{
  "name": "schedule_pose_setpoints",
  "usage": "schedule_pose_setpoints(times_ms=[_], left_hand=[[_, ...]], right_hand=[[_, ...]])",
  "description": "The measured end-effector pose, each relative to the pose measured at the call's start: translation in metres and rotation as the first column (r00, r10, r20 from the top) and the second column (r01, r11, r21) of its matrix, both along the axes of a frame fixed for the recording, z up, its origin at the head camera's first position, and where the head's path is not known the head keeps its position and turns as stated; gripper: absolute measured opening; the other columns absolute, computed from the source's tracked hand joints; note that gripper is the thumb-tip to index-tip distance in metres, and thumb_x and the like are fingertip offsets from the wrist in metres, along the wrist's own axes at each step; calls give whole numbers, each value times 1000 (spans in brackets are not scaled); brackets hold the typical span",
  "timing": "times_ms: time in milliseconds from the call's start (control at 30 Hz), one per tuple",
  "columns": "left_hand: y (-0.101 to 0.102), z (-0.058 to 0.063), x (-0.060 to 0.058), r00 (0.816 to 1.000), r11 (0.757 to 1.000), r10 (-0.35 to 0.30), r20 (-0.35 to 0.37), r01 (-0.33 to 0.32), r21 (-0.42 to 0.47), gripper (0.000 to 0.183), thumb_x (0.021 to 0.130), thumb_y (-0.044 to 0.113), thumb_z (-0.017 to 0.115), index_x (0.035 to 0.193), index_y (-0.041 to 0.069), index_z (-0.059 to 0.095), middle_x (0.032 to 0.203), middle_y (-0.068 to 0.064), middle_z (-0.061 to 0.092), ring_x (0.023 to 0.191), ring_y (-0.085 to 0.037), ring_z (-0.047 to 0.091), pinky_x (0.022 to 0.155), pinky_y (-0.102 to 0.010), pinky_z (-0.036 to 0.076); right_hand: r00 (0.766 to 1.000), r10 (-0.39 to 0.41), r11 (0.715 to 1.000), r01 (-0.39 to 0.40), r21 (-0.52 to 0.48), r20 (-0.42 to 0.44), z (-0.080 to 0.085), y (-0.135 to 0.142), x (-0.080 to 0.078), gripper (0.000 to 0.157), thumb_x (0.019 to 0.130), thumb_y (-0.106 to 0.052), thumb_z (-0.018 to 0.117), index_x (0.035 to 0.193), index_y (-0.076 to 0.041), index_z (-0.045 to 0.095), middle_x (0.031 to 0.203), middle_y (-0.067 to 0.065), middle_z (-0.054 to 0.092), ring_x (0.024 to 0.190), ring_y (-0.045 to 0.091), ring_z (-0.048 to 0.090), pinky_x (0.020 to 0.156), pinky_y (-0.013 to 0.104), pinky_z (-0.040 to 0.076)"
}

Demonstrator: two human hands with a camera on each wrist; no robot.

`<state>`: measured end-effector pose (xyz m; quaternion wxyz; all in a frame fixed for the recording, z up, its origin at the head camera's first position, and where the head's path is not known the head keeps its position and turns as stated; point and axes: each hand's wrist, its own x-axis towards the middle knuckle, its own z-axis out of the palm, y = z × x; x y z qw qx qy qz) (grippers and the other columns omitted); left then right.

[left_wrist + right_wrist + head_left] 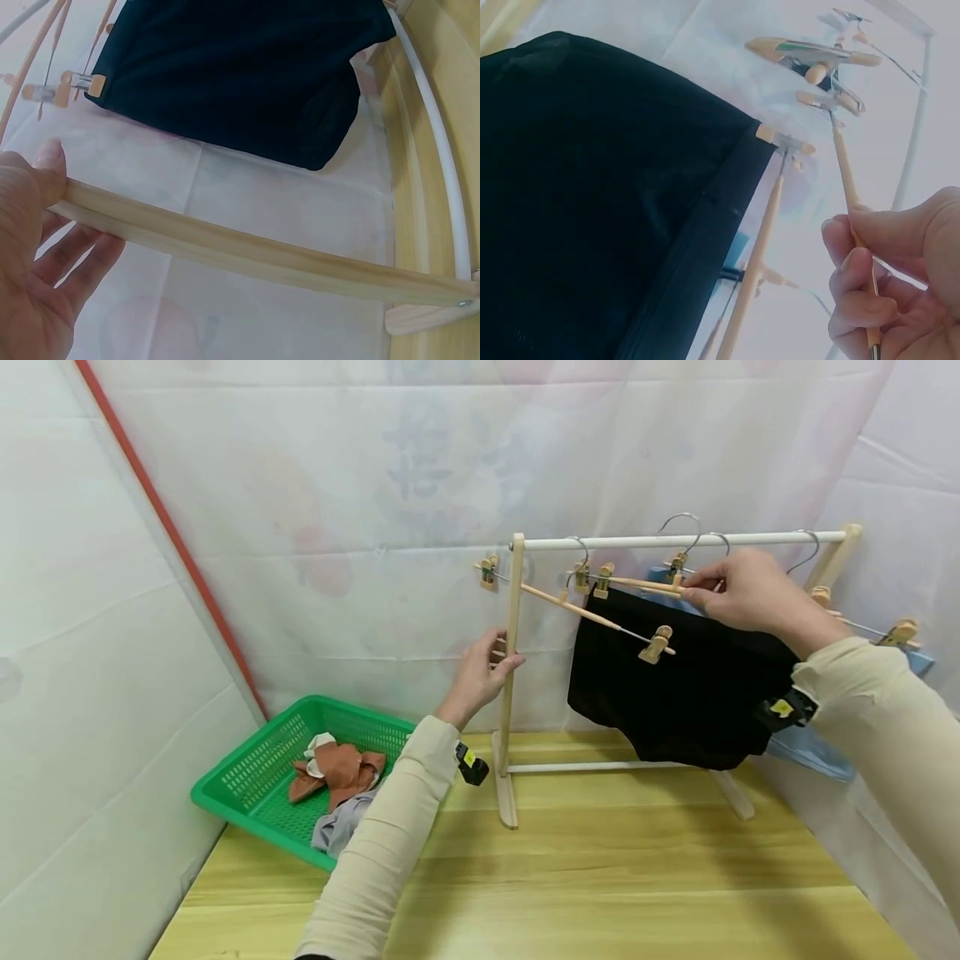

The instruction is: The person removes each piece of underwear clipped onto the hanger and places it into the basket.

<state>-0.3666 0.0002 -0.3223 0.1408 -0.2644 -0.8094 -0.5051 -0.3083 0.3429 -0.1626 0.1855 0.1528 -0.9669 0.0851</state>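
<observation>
My left hand (pixel 480 672) holds the left wooden post (pixel 513 610) of a small clothes rack, thumb on one side and fingers on the other; the left wrist view shows the same hold. With thumb and fingertips, my right hand (pixel 750 593) pinches the thin bar of a clip hanger (pixel 845 169) near the white rail (pixel 615 542). Black shorts (pixel 667 677) hang by a clip (pixel 784 140) from a hanger bar (pixel 754 262) beside my right fingers. A bare clip hanger (pixel 592 612) slants across in front, near the left post.
A green basket (pixel 255 827) with brown cloth (pixel 347 772) and grey cloth (pixel 341 828) stands left on the wooden table (pixel 570 877). Behind my right wrist hang light blue clothes (pixel 813 756). White sheeting (pixel 300 468) encloses the back and sides.
</observation>
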Motion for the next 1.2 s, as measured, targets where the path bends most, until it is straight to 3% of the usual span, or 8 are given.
schedule_pose_setpoints(times_ms=[400,567,700,1033,1200], left_hand=[[11,-4,-3,999,1000,18,-38,-18,5,33,100,18,66,130,8,58,111,-16,73,100,-31,73,85,-38,63],[13,-4,-4,999,1000,17,-41,-17,21,33,99,15,66,130,7,58,111,-16,73,101,-32,73,86,-41,62],[13,-4,-4,999,999,26,-38,-25,32,34,99,19,67,131,7,58,111,-16,73,101,-32,73,86,-40,63],[16,-3,-1,999,999,28,-45,-27,24,38,100,21,66,134,6,57,112,-16,73,101,-31,73,86,-40,62],[14,-3,0,999,999,20,-40,-18,35,40,100,21,65,135,4,56,112,-17,73,102,-32,73,87,-40,62]], right_hand=[[997,7,999,-4,-44,71,-15,-19,-13,31,102,-18,58,117,4,73,97,23,75,68,19,62,56,31,46],[996,10,997,-3,-76,92,-26,-21,-16,33,102,-20,58,119,5,71,105,27,74,79,31,69,66,44,56],[994,3,998,5,-66,106,-27,-22,-18,36,103,-22,57,122,5,70,108,27,74,85,36,71,75,53,57],[987,-4,1000,1,17,161,-9,-16,-11,35,103,-23,55,124,2,69,114,28,73,97,42,70,80,56,57],[993,-7,1000,6,6,114,12,-4,-3,37,103,-26,55,122,1,71,112,26,74,98,42,70,74,49,57]])
